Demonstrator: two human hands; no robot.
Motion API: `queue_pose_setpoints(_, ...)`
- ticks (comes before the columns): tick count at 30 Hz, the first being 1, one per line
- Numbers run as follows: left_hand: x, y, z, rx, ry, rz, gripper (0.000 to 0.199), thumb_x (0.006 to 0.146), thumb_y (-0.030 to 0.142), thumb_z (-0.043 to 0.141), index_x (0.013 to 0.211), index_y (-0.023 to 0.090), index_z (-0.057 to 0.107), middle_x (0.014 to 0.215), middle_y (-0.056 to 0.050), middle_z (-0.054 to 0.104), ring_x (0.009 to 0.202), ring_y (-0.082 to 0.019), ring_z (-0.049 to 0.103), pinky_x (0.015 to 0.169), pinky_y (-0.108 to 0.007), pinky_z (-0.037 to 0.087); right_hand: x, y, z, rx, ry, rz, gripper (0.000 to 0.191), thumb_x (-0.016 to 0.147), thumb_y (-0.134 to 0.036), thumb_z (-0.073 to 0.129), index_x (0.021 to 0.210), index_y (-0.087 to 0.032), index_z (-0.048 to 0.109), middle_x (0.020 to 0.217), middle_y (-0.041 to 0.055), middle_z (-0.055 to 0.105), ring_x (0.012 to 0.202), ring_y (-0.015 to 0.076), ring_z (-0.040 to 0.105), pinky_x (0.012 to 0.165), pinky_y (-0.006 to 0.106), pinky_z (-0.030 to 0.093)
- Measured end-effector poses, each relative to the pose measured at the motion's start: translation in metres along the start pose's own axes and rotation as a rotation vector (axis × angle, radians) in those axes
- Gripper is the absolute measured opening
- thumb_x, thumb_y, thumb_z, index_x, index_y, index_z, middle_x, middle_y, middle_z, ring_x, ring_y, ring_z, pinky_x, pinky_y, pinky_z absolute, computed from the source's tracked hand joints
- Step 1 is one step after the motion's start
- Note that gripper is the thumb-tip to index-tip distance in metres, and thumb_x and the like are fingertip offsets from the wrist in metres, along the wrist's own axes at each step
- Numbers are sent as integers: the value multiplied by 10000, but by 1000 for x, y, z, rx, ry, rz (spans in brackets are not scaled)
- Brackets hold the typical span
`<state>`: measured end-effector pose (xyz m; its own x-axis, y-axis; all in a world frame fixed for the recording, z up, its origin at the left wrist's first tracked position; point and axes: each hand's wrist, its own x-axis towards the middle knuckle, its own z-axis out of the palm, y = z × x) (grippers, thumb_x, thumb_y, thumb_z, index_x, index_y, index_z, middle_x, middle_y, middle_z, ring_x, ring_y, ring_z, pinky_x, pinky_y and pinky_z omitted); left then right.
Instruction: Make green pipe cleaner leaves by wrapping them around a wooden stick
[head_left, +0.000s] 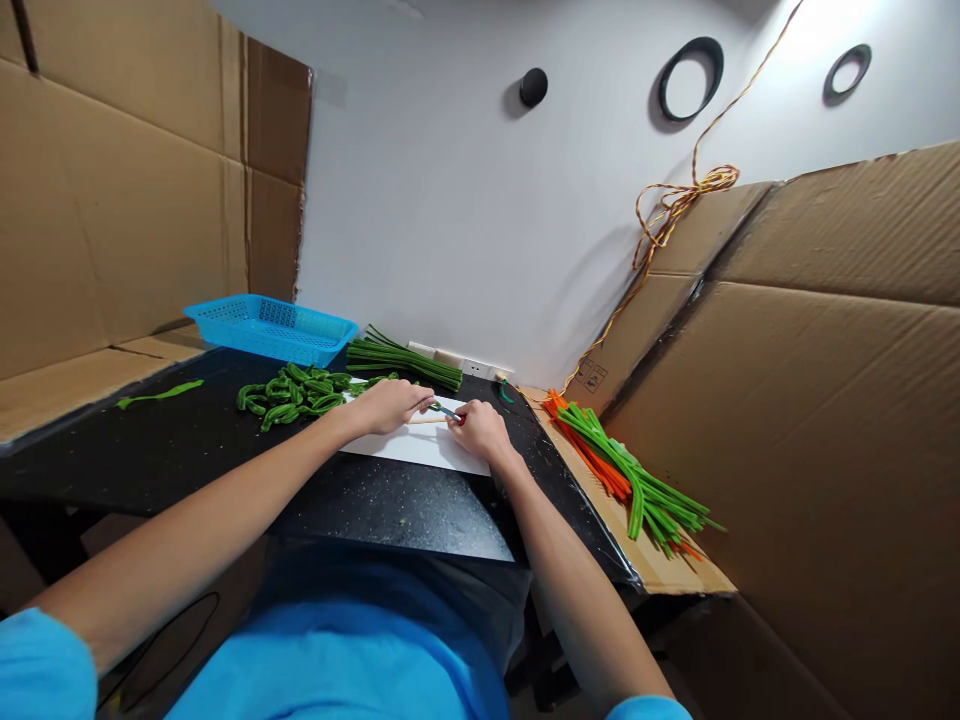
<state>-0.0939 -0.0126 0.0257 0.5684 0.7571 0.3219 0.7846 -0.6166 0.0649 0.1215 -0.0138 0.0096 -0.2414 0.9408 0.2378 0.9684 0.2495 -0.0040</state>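
Observation:
My left hand (394, 404) is closed over the white sheet, pinching the end of a small dark green piece (433, 405). Opposite it, my right hand (480, 430) is wrapped round a small cutting tool (450, 412) with a red part at the grip; its metal tip points at the left fingers. Beneath both hands lies the white sheet (420, 452), with a thin tan stick (426, 421) on it between them. Just left of the sheet is a pile of curled dark green fuzzy pieces (289, 395). My left hand partly hides some green pieces at the sheet's back edge.
A blue basket (341, 345) stands at the back left, beside a bundle of straight dark green stems (401, 358). A green strip (161, 393) lies far left. Bright green stems (645, 480) and orange ones (592, 455) rest on cardboard at right. Cardboard walls flank the black table (390, 505).

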Motion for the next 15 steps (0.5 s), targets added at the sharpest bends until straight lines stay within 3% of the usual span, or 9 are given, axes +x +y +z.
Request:
queue_pose_setpoints(7,-2,4,-4,-55,-43,-8,297,1017,306,403,848,214,630,774,-67,699,689,-230,616,578,-292,219,1,6,1,28,8,-105,328,939,-391,562,755,-206,760,792,103,731,742,198,630,590,283,279)
queue_pose_setpoints(15,-3,5,-6,-221,11,25,306,1007,333,410,780,207,572,716,-24,622,641,-184,515,597,-280,212,2,15,4,214,96,-261,358,895,-368,572,587,-185,561,568,-9,486,556,116,344,569,289,216)
